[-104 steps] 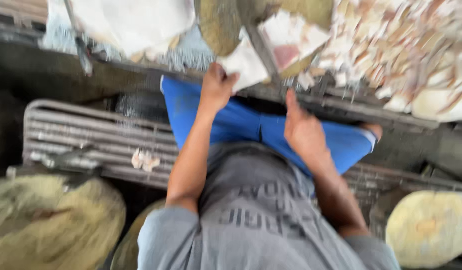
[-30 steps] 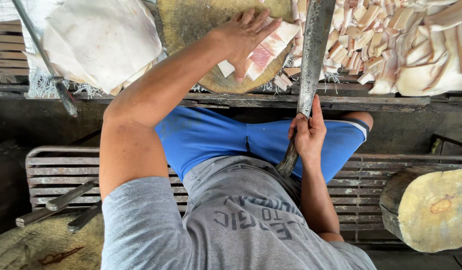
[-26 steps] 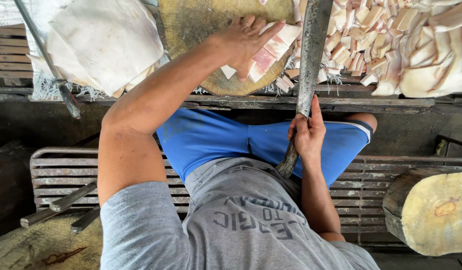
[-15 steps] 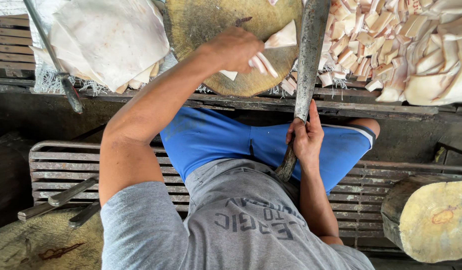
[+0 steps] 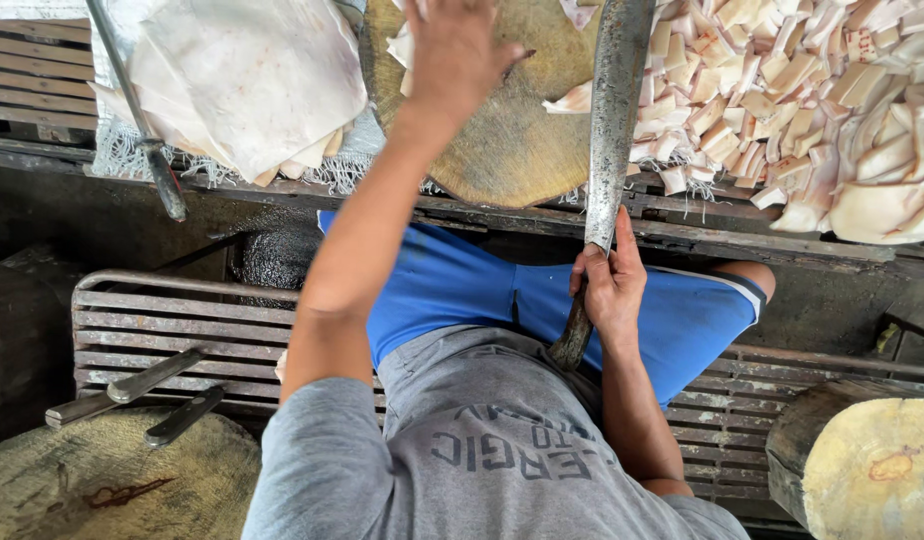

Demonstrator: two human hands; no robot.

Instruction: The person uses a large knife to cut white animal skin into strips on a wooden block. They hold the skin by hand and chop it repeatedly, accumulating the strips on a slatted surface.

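With the right hand (image 5: 610,285) closed on the handle of the long cleaver (image 5: 614,120) and the left hand (image 5: 454,50) flat and open over the round chopping block (image 5: 517,140), we judge fingers should stay clear of the blade.

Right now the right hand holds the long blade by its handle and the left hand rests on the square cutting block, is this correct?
Not quite: in the head view the cutting block is round, not square. The rest holds: the right hand grips the long blade by its handle, and the left hand rests on the block.
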